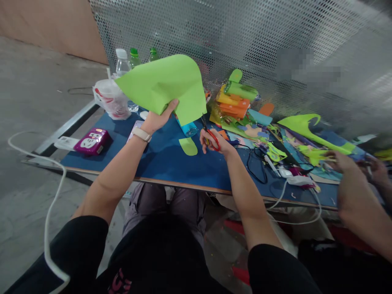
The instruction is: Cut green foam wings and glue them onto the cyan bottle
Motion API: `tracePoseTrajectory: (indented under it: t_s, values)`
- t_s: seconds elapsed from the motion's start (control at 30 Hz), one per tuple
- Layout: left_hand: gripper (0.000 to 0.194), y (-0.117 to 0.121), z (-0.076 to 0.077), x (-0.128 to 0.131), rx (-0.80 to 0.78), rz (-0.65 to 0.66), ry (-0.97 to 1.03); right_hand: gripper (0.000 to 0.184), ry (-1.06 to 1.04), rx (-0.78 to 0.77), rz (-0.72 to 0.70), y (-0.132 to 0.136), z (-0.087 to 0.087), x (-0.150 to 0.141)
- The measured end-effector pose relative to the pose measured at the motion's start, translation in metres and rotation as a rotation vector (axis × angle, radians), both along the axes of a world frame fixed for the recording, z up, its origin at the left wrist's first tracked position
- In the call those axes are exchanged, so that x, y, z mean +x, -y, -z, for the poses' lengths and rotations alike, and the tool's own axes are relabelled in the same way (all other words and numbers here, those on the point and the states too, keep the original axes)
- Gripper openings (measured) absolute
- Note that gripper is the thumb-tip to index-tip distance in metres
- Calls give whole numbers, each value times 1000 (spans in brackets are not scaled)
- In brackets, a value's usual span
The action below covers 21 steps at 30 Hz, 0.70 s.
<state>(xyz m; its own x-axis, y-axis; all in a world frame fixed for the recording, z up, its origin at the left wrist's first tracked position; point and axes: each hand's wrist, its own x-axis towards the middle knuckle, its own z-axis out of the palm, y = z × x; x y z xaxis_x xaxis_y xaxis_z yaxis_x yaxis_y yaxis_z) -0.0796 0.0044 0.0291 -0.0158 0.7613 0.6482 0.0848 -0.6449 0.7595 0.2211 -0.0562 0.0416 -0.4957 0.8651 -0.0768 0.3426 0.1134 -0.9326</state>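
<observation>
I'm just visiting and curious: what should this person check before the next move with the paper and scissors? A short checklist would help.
1. Left hand holding the green sheet: ok, gripped near its lower edge.
2. Right hand holding the scissors: ok.
3. Blades apart from the left hand: ok, by the sheet's right edge.
4. Blades touching paper: cannot tell.
5. Table below free of loose paper: not ok, a small green piece lies there.
</observation>
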Motion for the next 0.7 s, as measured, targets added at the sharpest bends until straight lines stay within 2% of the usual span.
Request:
tracePoseTrajectory:
  t_s: [0.23, 0.53, 0.7]
  values:
    - [56, -1, 3, 3, -53, -22, 65, 85, 42, 18, 13, -1, 2, -1]
    - [62, -1, 6, 5, 2, -41, -23, 85, 49, 42, 20, 1, 3, -4]
    - [58, -3, 7, 5, -34, -44, 42, 88, 28, 30, 34, 0, 5, -3]
